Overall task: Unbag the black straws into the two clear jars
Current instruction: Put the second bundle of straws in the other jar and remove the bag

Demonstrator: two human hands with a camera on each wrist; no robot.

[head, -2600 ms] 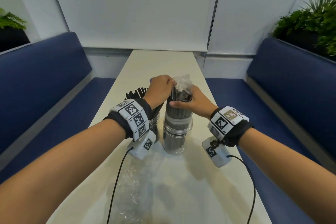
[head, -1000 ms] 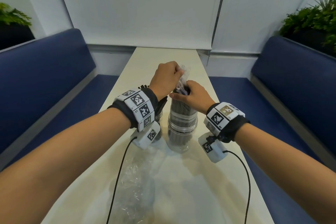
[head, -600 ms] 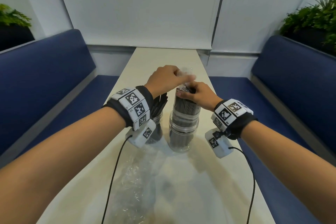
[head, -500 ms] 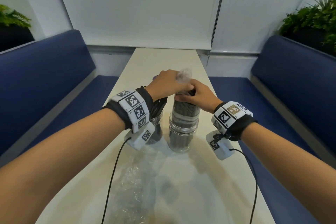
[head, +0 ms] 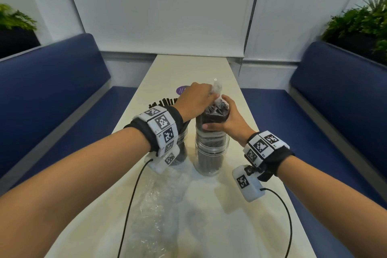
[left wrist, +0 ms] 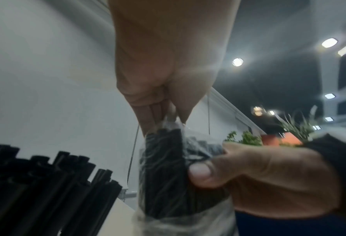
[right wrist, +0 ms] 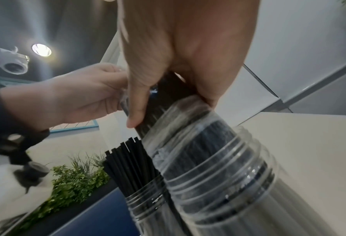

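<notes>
Two clear jars stand side by side mid-table. The left jar (head: pixel 180 153) holds loose black straws (head: pixel 163 102), largely hidden behind my left wrist. The right jar (head: pixel 211 153) holds a bundle of black straws (head: pixel 211 130) still wrapped in a clear plastic bag (head: pixel 216 90), upright, sticking out above the rim. My left hand (head: pixel 199 98) pinches the bag's bunched top (left wrist: pixel 172 123). My right hand (head: pixel 226 121) grips the bagged bundle just above the jar's mouth, thumb in front (left wrist: pixel 200 174).
An empty crumpled clear bag (head: pixel 159 199) lies on the white table (head: pixel 188 69) in front of the jars. A purple round sticker (head: pixel 181 89) sits behind my left hand. Blue benches (head: pixel 62 94) flank the narrow table; plants stand on both sides.
My left hand moved from the bundle's side to the bag's top and now pinches it. My right hand slid a little lower round the bundle. The jars stayed put.
</notes>
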